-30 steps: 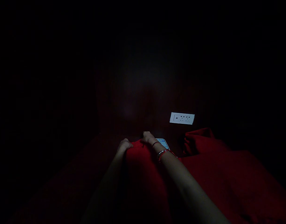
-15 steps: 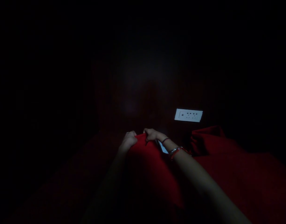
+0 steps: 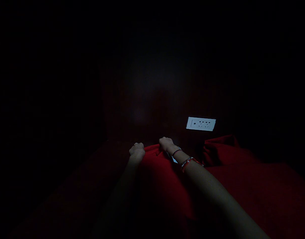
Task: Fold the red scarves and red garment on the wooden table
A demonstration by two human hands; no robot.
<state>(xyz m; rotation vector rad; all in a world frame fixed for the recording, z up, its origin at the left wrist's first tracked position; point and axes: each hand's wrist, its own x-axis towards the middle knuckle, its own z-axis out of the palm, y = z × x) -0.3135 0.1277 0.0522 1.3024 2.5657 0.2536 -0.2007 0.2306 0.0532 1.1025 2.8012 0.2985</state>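
A red cloth [image 3: 159,172] is stretched up between my two hands, its upper edge creased and the rest hanging toward me. My left hand [image 3: 137,151] is closed on the left end of that edge, and a ring shows on one finger. At the right end my right hand [image 3: 165,144] is closed in a fist around the edge, with bracelets on the wrist. Just behind the right wrist, part of a pale, light-coloured object [image 3: 174,160] peeks out; most of it is hidden by the arm and cloth.
A white socket panel [image 3: 201,123] is set in the dark upright surface ahead, right of my hands. A folded red fabric heap [image 3: 224,151] lies below it on more red fabric [image 3: 262,189]. The surroundings are very dark.
My fingers have curled tighter into fists over the cloth's edge. The right hand has shifted slightly right, widening the gap between the hands; the edge is now gathered and sits slightly lower.
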